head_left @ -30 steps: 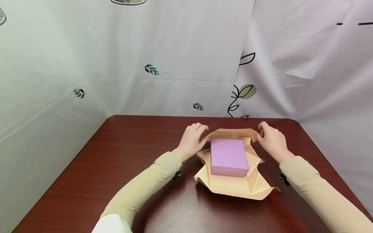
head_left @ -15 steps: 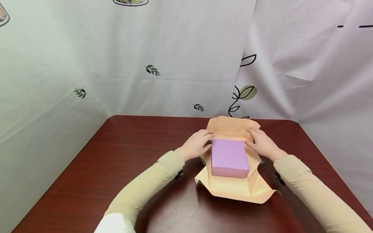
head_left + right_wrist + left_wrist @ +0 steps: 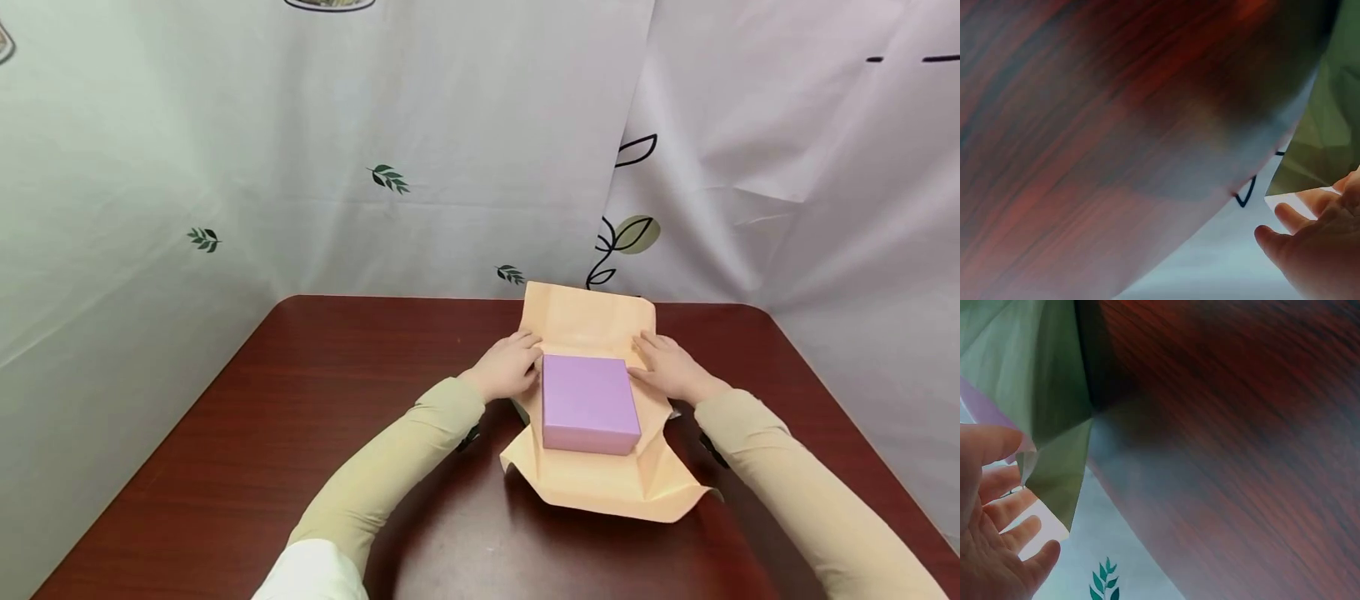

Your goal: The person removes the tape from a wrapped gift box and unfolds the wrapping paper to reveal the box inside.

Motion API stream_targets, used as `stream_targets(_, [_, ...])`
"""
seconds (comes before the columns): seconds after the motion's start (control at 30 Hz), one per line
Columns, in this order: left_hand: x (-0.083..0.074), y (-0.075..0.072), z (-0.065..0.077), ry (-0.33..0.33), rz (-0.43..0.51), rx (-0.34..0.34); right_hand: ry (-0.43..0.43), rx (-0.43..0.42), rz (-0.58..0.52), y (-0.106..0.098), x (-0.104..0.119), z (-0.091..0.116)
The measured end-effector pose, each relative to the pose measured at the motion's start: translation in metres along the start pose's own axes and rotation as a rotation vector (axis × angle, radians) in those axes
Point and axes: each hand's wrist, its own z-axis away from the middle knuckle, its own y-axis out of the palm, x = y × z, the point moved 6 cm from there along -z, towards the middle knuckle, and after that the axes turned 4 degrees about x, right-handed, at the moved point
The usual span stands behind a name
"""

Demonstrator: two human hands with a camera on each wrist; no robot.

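A purple rectangular box lies on a creased sheet of tan wrapping paper on the table. The paper's far flap stands spread out behind the box, and its near flap flares toward me. My left hand is at the box's far left corner, fingertips on the paper's edge. In the left wrist view its fingers are spread beside the paper, near a purple sliver of the box. At the far right corner, my right hand touches the paper with extended fingers. The right wrist view shows this hand beside the paper.
The dark red-brown wooden table has rounded far corners. Behind it hangs a pale curtain printed with leaves, with more of the cloth along both sides.
The paper's far flap has unfolded away from the box and now lies back. Both hands let go of its edge, moved inward, and came down beside the box's far corners.
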Motion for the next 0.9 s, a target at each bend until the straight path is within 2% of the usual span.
stream_targets(0.17, [0.009, 0.012, 0.000, -0.085, 0.028, 0.123, -0.004, 0.075, -0.009, 0.009, -0.006, 0.000])
stream_targets(0.5, [0.021, 0.034, 0.012, -0.188, 0.085, 0.374, 0.120, 0.266, -0.127, 0.029, -0.023, 0.004])
stream_targets(0.7, [0.022, 0.040, 0.018, -0.209, 0.094, 0.441, 0.142, 0.327, -0.129, 0.032, -0.025, 0.005])
stream_targets(0.9, [0.022, 0.042, 0.020, -0.208, 0.079, 0.461, 0.153, 0.388, -0.157, 0.031, -0.020, 0.008])
